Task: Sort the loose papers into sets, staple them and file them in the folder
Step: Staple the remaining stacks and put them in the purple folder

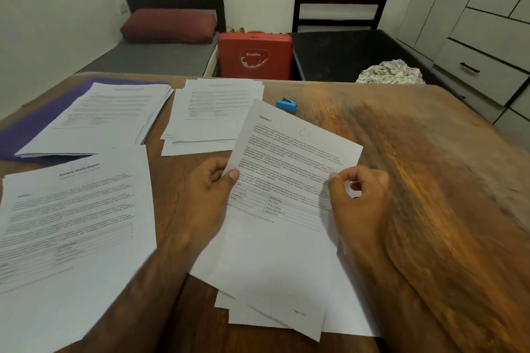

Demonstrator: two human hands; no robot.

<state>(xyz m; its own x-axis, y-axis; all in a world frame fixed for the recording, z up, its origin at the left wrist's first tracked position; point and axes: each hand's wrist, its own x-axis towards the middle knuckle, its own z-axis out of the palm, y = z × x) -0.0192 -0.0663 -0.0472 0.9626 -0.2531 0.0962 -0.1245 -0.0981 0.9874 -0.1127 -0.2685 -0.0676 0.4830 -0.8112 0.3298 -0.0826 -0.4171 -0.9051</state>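
Tabletop point(415, 166): brown wood, heavy grain.

- Far left: purple folder point(34, 129), flat, running out of view on the left.
- On the folder: printed paper stack point(109, 114), slightly fanned. Can't tell if its right edge overhangs onto the wood.
- Far centre, just beside that: second stack point(212, 114), directly on the wood, sheets offset and not squared.
- Near that stack's right edge, not touching it: small blue stapler point(286, 105), on the wood.
- Near left: big pile point(71, 223), top page headed "Sample Health Report", cut off by the frame.
- Near centre: loose sheets point(272, 295), splayed at mixed angles, corners sticking out. Footer text too blurred to read.
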